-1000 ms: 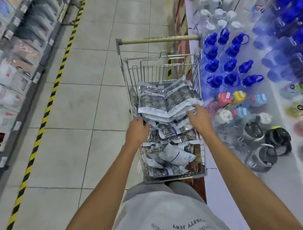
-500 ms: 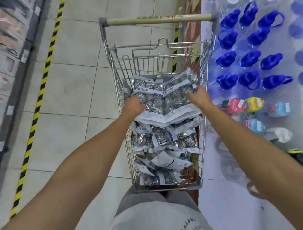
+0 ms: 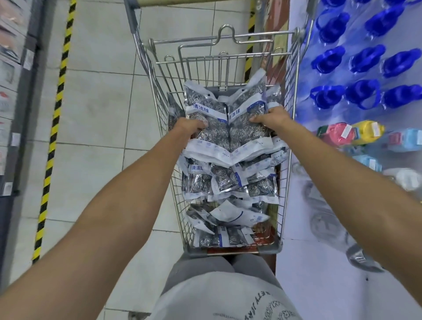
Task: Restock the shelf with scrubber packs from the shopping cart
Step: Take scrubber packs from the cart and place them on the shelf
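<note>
My left hand [image 3: 190, 128] grips the left edge of a stack of scrubber packs [image 3: 226, 123]; the fingers curl over the top pack, and their tips are partly buried in the foil. My right hand [image 3: 270, 118] holds the right edge of the same stack, fingers pinched down on it, the thumb hidden beneath. Both grips are closed on the stack, which sits raised above the load in the far half of the shopping cart [image 3: 284, 173]. How many packs the stack contains cannot be told; only layered white bottom flaps show.

Under it lie loose scrubber packs [image 3: 228, 182], jumbled and overlapping down to the near end of the cart. The cart floor is mostly covered. The cart handle [image 3: 194, 2] is cut off at the top edge.

To my right, blue-capped bottles [image 3: 363, 59] and coloured bottles [image 3: 349, 134] stand on a shelf [image 3: 319, 285], blurred; their labels are unreadable. Left of the tiled floor [image 3: 96, 114], another shelf [image 3: 11, 91] is cropped and indistinct
</note>
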`<control>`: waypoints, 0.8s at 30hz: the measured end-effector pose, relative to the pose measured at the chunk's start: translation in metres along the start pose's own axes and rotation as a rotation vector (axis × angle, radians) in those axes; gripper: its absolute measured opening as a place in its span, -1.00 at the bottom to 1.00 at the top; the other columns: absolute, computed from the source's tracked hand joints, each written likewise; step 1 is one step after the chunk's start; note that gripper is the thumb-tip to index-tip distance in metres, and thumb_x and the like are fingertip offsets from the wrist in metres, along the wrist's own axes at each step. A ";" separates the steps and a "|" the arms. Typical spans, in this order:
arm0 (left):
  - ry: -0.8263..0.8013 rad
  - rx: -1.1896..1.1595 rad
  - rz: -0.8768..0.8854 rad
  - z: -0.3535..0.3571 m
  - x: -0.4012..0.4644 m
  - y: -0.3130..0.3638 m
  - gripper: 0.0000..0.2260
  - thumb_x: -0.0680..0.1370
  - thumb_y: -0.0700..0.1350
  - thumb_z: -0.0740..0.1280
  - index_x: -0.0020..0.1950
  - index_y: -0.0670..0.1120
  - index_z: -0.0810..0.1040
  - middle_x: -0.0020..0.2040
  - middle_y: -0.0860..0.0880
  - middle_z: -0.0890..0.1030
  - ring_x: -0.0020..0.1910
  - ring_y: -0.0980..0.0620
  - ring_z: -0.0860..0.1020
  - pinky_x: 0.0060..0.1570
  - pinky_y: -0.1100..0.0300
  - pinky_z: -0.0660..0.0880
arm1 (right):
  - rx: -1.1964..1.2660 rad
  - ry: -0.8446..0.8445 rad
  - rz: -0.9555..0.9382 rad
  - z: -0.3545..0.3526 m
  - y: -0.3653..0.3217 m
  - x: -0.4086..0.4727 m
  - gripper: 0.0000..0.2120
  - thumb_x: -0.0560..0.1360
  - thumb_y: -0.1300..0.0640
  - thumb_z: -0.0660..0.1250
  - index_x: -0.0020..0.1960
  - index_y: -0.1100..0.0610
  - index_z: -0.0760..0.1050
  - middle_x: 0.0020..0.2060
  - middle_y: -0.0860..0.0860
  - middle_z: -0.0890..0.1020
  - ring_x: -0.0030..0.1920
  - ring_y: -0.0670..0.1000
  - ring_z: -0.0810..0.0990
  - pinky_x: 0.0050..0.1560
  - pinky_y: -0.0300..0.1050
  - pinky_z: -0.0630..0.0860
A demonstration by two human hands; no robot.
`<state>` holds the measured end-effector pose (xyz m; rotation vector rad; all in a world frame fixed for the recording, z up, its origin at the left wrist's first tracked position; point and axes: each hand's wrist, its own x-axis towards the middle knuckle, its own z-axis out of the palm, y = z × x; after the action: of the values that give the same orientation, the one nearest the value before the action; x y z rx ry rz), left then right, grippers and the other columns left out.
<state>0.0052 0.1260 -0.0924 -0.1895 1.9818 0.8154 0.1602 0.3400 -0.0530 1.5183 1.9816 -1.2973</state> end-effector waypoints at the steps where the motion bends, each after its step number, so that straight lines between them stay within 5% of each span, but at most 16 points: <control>1: -0.043 -0.026 0.000 -0.001 -0.003 0.001 -0.61 0.47 -0.09 0.56 0.15 -0.24 0.49 0.05 -0.09 0.58 -0.06 0.00 0.52 0.00 0.08 0.52 | 0.030 -0.006 -0.015 -0.001 0.002 0.000 -0.57 0.41 -0.03 0.60 0.06 0.21 0.51 -0.14 0.09 0.58 -0.24 -0.01 0.49 -0.16 -0.05 0.48; 6: -0.175 -0.184 0.041 -0.019 -0.031 -0.016 -0.42 0.19 -0.11 0.65 0.13 -0.18 0.53 0.11 -0.20 0.63 0.07 -0.19 0.62 0.19 -0.19 0.60 | 0.248 0.022 -0.113 -0.006 0.016 -0.024 -0.80 0.48 0.17 0.53 -0.01 0.18 0.53 -0.21 0.04 0.62 -0.32 -0.09 0.52 -0.39 -0.30 0.41; 10: -0.151 -0.333 0.091 -0.029 -0.071 -0.042 -0.40 0.37 -0.24 0.57 0.36 -0.15 0.45 0.21 -0.21 0.61 0.00 -0.10 0.64 -0.19 0.01 0.64 | 0.424 0.010 -0.120 -0.017 0.036 -0.063 -0.58 0.41 0.04 0.58 0.17 0.12 0.52 0.01 0.01 0.67 0.05 0.04 0.63 0.03 -0.06 0.52; 12: -0.122 -0.323 0.136 -0.033 -0.092 -0.060 -0.50 0.43 -0.23 0.55 0.32 -0.10 0.48 0.17 -0.18 0.65 -0.04 -0.04 0.62 -0.17 0.04 0.58 | 0.521 -0.019 -0.124 -0.023 0.047 -0.086 -0.54 0.37 0.04 0.60 0.21 0.08 0.57 0.05 0.00 0.73 0.15 0.11 0.66 0.22 0.11 0.54; 15: -0.144 -0.375 0.209 -0.044 -0.123 -0.086 -0.36 0.40 -0.22 0.58 0.43 0.05 0.47 0.18 -0.11 0.68 -0.01 -0.02 0.63 -0.04 0.11 0.56 | 0.620 -0.044 -0.144 -0.027 0.062 -0.132 -0.55 0.46 0.13 0.53 0.31 0.12 0.53 0.09 0.01 0.71 0.15 0.08 0.65 0.12 -0.03 0.53; 18: -0.168 -0.333 0.253 -0.059 -0.156 -0.108 -0.39 0.42 -0.18 0.58 0.43 0.05 0.49 0.15 -0.11 0.71 0.03 -0.07 0.68 0.03 0.06 0.62 | 0.706 0.008 -0.163 -0.027 0.079 -0.182 -0.36 0.49 0.11 0.49 0.52 0.13 0.36 0.23 -0.03 0.60 0.21 0.02 0.54 0.24 -0.03 0.42; 20: -0.193 -0.289 0.287 -0.067 -0.178 -0.122 -0.53 0.42 -0.16 0.57 0.30 -0.02 0.56 0.12 -0.15 0.72 0.15 -0.22 0.67 0.15 -0.10 0.61 | 0.798 0.034 -0.168 -0.023 0.088 -0.222 -0.49 0.53 0.17 0.43 0.44 0.20 0.43 0.10 -0.03 0.69 0.02 -0.09 0.64 0.01 -0.18 0.52; 22: -0.235 -0.282 0.334 -0.074 -0.203 -0.135 -0.62 0.46 -0.21 0.52 0.24 -0.01 0.56 0.07 -0.11 0.73 0.10 -0.23 0.68 -0.05 0.04 0.62 | 0.902 0.031 -0.185 -0.011 0.101 -0.262 -0.84 0.57 0.29 0.35 0.14 0.17 0.56 -0.22 -0.08 0.74 -0.24 -0.12 0.68 -0.27 -0.27 0.57; 24: -0.310 -0.304 0.346 -0.078 -0.222 -0.152 -0.63 0.52 -0.27 0.45 0.23 0.07 0.49 0.02 0.00 0.69 -0.02 -0.06 0.67 -0.18 0.13 0.57 | 0.984 0.020 -0.195 0.013 0.115 -0.302 -0.85 0.57 0.32 0.34 0.07 0.13 0.57 -0.24 -0.05 0.74 -0.23 -0.05 0.69 -0.24 -0.21 0.64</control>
<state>0.1356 -0.0804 0.0442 0.1044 1.6119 1.2876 0.3739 0.1533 0.1018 1.6914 1.5609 -2.5793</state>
